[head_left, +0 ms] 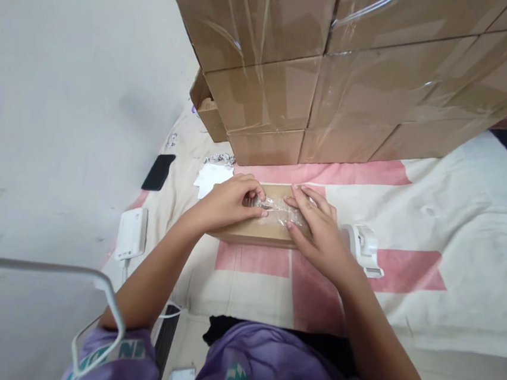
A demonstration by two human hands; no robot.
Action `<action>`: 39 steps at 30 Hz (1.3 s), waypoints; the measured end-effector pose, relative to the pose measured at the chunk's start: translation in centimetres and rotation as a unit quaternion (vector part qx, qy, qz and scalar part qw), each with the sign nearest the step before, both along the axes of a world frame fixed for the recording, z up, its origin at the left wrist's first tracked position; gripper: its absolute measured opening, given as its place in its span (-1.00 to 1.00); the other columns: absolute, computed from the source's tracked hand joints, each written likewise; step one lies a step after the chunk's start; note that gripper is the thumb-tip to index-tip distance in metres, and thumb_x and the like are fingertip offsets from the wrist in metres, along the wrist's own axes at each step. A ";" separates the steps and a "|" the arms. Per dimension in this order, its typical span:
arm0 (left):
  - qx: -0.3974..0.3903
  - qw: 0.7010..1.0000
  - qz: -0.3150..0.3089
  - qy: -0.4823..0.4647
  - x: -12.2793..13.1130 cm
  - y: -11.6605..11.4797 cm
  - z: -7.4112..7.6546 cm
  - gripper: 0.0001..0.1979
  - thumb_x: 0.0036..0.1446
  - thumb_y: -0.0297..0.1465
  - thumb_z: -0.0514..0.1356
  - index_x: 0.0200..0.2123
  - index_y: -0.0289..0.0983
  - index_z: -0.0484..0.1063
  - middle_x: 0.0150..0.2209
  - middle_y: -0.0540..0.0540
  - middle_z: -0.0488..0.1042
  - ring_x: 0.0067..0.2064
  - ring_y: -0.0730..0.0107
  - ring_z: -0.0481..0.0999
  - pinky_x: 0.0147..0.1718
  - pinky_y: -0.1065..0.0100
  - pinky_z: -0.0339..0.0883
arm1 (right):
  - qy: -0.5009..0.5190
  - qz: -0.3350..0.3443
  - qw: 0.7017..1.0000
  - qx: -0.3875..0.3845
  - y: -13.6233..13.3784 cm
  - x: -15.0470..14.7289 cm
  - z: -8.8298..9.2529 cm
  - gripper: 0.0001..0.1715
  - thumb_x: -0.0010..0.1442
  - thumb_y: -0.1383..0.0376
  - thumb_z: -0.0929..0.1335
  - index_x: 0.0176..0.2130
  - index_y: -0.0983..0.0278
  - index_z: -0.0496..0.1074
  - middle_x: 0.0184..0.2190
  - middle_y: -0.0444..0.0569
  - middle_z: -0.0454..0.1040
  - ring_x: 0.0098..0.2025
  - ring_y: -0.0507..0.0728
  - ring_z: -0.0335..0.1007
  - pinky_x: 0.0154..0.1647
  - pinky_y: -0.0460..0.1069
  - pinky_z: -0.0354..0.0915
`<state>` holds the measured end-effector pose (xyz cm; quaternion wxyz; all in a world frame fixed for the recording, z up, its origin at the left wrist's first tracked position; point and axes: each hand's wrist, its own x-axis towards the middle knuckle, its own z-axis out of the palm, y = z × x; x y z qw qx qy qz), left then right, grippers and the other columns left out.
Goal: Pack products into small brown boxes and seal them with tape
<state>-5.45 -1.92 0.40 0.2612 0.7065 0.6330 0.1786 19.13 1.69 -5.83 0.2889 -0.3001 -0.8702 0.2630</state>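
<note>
A long brown cardboard box (253,232) lies on the cloth in front of me. Wrinkled clear tape (274,205) runs along its top. My left hand (234,201) rests at the left part of the box, its fingers curled and its thumb and forefinger closed on the tape's left end. On the right part, my right hand (316,223) lies with fingers stretched and apart, touching the tape and the box top. A white tape dispenser (364,248) sits just right of my right hand.
Stacked cardboard boxes (271,102) bound with clear tape rise behind. White papers (213,177), a black phone-like slab (158,172) and a white power strip (131,234) lie to the left by the wall. A white metal rail (49,266) crosses at lower left.
</note>
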 end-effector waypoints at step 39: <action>0.054 0.992 0.085 0.074 0.0 -7.6 -2.3 -0.57 0.34 -0.06 0.17 0.20 -0.01 0.43 0.16 -0.06 0.46 0.15 0.01 0.25 0.10 -0.03 0.23 | 0.110 0.041 0.993 -0.009 -5.0 -1.0 -2.1 -0.45 0.31 0.34 0.31 0.26 0.13 0.32 0.17 0.09 0.42 0.32 0.39 0.16 0.25 0.37 0.23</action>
